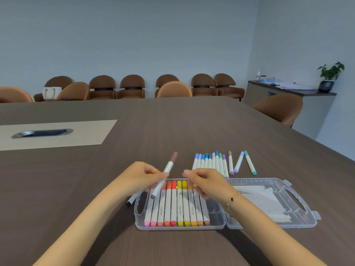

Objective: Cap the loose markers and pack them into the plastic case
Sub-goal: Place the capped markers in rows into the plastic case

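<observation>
A clear plastic case (217,226) lies open on the dark table, its lid (299,217) folded out to the right. Several capped markers (173,204), pink through orange and yellow, lie side by side in its left half. My left hand (146,175) holds a white marker with brown ends (165,175), tilted up over the case. My right hand (203,181) hovers over the case with fingers curled; I cannot tell whether it holds anything. A row of blue, purple and green markers (210,162) lies behind the case. A black-tipped marker (132,200) lies left of the case.
Three loose markers (240,163) lie apart behind the lid. A cable port (42,133) sits in a light inlay at the far left. Brown chairs (132,87) line the far table edge, and a sideboard with a plant (330,77) stands at the right wall.
</observation>
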Demonstrator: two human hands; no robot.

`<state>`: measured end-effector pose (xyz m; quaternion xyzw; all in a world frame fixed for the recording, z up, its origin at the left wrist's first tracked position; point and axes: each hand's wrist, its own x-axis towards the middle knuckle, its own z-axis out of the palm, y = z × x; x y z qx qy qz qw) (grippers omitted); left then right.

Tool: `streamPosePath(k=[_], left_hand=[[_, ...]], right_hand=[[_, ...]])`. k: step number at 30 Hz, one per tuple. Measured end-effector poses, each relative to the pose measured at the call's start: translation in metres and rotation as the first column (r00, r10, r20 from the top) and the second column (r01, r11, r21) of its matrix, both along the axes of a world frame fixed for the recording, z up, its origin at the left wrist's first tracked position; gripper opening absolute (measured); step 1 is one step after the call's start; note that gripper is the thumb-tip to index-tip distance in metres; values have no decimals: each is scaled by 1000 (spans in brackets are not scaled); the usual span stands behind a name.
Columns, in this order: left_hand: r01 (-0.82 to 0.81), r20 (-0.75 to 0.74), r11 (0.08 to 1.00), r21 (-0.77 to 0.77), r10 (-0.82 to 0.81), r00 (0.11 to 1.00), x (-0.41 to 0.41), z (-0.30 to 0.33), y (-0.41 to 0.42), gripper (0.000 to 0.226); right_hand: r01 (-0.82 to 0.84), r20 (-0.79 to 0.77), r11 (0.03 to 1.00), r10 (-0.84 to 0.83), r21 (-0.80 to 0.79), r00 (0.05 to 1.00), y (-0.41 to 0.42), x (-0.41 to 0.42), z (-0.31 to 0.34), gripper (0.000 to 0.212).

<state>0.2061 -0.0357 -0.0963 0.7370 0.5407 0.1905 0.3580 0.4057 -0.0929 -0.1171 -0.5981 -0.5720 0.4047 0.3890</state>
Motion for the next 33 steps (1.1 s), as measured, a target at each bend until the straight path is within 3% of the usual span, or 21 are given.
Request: streamPosePath(k=[3,9,13,16,20,23,27,33], left_hand=[[60,7,996,61,-61,998,21,-1,-17,20],[53,27,996,69,-55,998,17,0,-18,21],[-118,-58,989,92,124,991,-18,0,9,20],[-248,-194,966,75,258,946,-44,-20,31,32],[-255,-254,966,-44,236,938,-53,-41,41,26],[-241,-252,970,-45,222,942,-49,-44,41,22],[-263,-249,964,-30,247,936,-45,-48,42,34],[-212,-264,977,-28,198,944,-39,-50,42,29]], right_hand=[[-24,-119,1000,23,-7,993,-3,-17,5,28],[13,-86,1000,-14,-19,996,-1,1,7,30],[20,247,978,33,-207,968,1,45,17,37],[49,392,943,90,-330,916,2,54,6,37],[126,493,960,14,-250,870,5,45,-10,37],[126,508,972,-9,-197,861,4,41,-16,39],[129,489,982,-45,-140,871,-1,43,-29,38],[125,588,989,-59,-73,807,-2,43,-36,38]])
